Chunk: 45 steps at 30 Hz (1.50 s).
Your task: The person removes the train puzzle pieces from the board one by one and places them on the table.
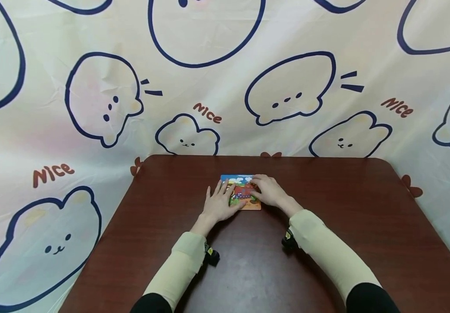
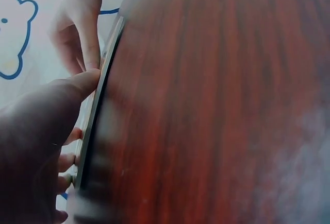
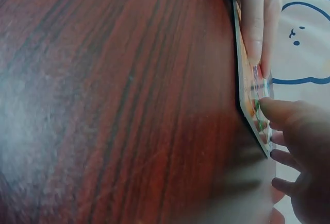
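A flat, colourful picture board (image 1: 245,191) lies on the brown table. My left hand (image 1: 218,204) rests with spread fingers over its left part, the thumb reaching along the near side. From the right, my right hand (image 1: 269,191) touches the board with slightly bent fingers and thumb. In the left wrist view the board (image 2: 93,116) appears edge-on, and the left thumb meets its near edge close to the right hand (image 2: 82,26). Red and green picture details of the board (image 3: 247,87) show beside the right thumb in the right wrist view; whether any piece is under the fingers is hidden.
The dark red-brown table (image 1: 326,191) stretches around the board on all sides. Behind the table and at its sides hangs a pale cloth (image 1: 232,87) with blue outlined cartoon figures. Dark wrist-worn devices sit below both hands, close above the tabletop.
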Each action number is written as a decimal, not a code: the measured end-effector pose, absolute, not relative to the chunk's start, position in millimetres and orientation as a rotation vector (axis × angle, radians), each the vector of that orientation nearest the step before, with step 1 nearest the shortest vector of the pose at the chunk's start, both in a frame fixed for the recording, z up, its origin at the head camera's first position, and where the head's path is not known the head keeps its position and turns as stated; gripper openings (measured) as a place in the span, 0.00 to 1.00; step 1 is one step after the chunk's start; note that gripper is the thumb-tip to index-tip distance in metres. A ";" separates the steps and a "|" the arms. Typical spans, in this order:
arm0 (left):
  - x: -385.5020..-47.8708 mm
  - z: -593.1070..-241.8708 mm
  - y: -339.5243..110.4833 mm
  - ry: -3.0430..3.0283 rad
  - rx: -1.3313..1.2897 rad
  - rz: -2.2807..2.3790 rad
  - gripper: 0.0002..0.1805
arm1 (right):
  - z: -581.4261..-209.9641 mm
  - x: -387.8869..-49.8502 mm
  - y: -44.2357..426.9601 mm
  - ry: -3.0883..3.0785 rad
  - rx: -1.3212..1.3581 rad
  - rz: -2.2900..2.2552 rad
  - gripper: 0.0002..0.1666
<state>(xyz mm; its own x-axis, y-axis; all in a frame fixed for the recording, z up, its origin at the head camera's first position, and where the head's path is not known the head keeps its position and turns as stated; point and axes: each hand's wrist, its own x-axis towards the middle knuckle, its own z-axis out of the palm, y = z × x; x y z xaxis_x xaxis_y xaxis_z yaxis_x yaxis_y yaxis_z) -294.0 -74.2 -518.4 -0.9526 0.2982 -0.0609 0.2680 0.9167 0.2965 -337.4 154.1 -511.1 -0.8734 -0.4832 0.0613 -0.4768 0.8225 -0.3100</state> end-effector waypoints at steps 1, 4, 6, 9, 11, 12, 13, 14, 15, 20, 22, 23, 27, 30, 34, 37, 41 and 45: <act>-294.2 -518.1 -74.0 2.973 0.441 0.434 0.49 | -511.2 -337.3 154.1 2.982 -0.783 -0.493 0.29; -295.2 -518.1 -74.0 2.981 0.441 0.411 0.49 | -510.6 -337.3 153.7 3.000 -0.777 -0.503 0.30; -295.8 -518.5 -74.3 2.988 0.435 0.395 0.49 | -509.7 -337.5 152.8 3.009 -0.770 -0.509 0.32; -296.3 -519.6 -74.7 2.995 0.422 0.387 0.49 | -507.8 -338.9 151.3 3.014 -0.737 -0.529 0.34; -296.7 -520.7 -74.6 2.999 0.415 0.387 0.49 | -506.8 -340.0 150.4 3.019 -0.705 -0.527 0.34; -296.9 -521.3 -74.5 3.000 0.414 0.389 0.49 | -506.4 -340.6 150.1 3.021 -0.686 -0.524 0.35; -297.0 -521.7 -74.4 3.000 0.412 0.391 0.49 | -506.0 -341.1 149.8 3.021 -0.666 -0.524 0.34; -297.0 -522.1 -74.2 3.001 0.409 0.393 0.49 | -505.8 -341.7 149.4 3.021 -0.649 -0.517 0.34; -296.9 -522.5 -74.0 3.000 0.407 0.396 0.49 | -505.6 -341.9 149.0 3.021 -0.636 -0.510 0.34; -297.3 -522.6 -73.8 2.995 0.397 0.389 0.49 | -504.8 -344.2 145.3 2.999 -0.582 -0.560 0.32; -297.3 -523.0 -73.5 2.988 0.399 0.385 0.49 | -504.8 -344.8 143.9 2.989 -0.563 -0.577 0.32; -297.3 -523.1 -73.4 2.985 0.402 0.384 0.49 | -504.9 -345.2 143.4 2.983 -0.551 -0.582 0.32; -297.0 -522.8 -72.9 2.978 0.407 0.380 0.49 | -505.7 -347.0 142.5 2.975 -0.517 -0.561 0.35; -296.4 -521.2 -72.7 2.981 0.407 0.380 0.47 | -505.6 -348.6 142.2 2.970 -0.513 -0.567 0.36; -295.2 -519.9 -72.2 2.979 0.417 0.379 0.45 | -504.4 -350.6 141.0 2.958 -0.499 -0.612 0.35; -294.1 -519.0 -72.1 2.976 0.422 0.379 0.45 | -504.3 -351.9 140.4 2.939 -0.454 -0.658 0.35; -293.4 -517.4 -72.6 2.975 0.413 0.383 0.45 | -506.5 -353.6 140.1 2.913 -0.410 -0.726 0.36; -293.8 -516.6 -72.4 2.971 0.406 0.385 0.44 | -508.7 -354.7 139.9 2.897 -0.381 -0.829 0.36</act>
